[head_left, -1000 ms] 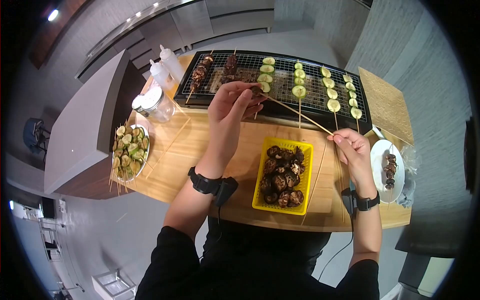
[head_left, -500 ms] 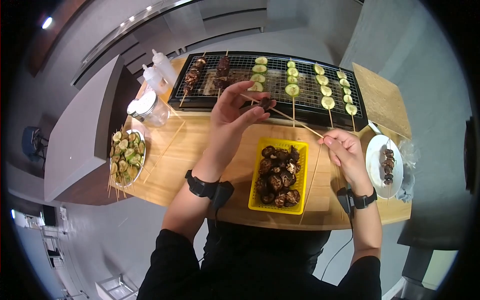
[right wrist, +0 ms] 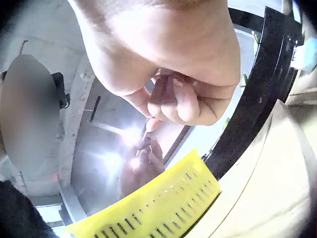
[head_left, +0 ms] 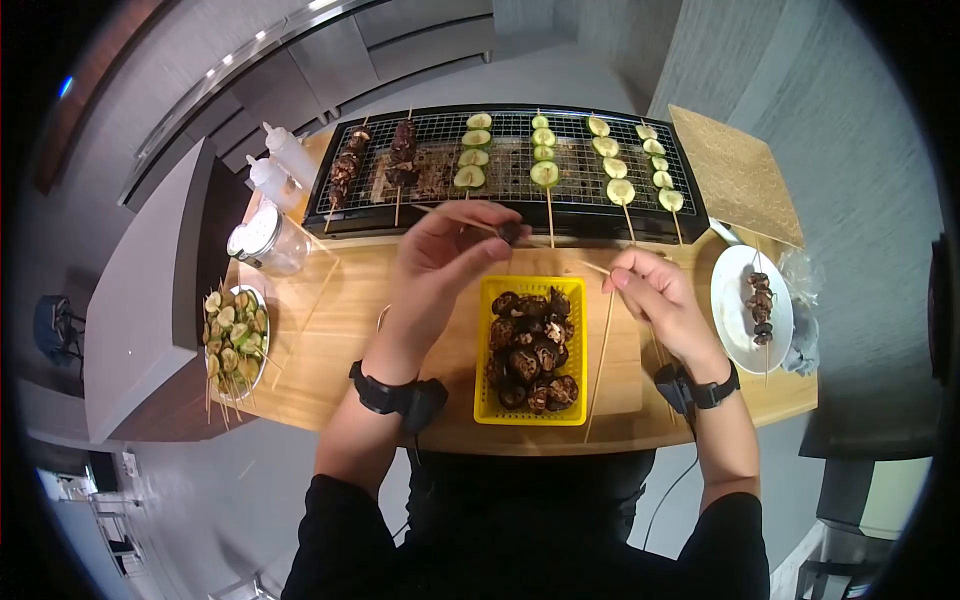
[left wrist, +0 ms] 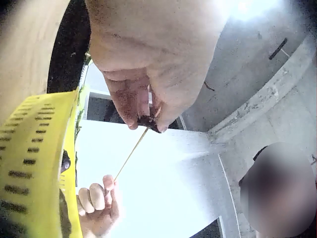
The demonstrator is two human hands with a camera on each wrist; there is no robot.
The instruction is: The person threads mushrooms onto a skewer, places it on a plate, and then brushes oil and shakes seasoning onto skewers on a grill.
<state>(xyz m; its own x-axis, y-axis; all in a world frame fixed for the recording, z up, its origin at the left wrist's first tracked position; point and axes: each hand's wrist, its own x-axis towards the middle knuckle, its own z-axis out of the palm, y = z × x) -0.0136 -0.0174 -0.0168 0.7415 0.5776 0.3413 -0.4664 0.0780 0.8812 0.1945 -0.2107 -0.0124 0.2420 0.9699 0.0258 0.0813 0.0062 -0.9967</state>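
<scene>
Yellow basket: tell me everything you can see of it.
The yellow basket is rectangular, open-topped and apparently plastic, with a smooth rim and rows of narrow slots in its walls. It stands upright on the wooden table, its long sides running toward the grill, with a gap between. Dark brown, pale-cracked mushrooms fill much of it, hiding most of its floor. Neither the left hand nor right hand touches it.

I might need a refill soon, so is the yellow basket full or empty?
Neither empty nor brimming: dark mushroom-like pieces cover most of the yellow basket's floor.
</scene>
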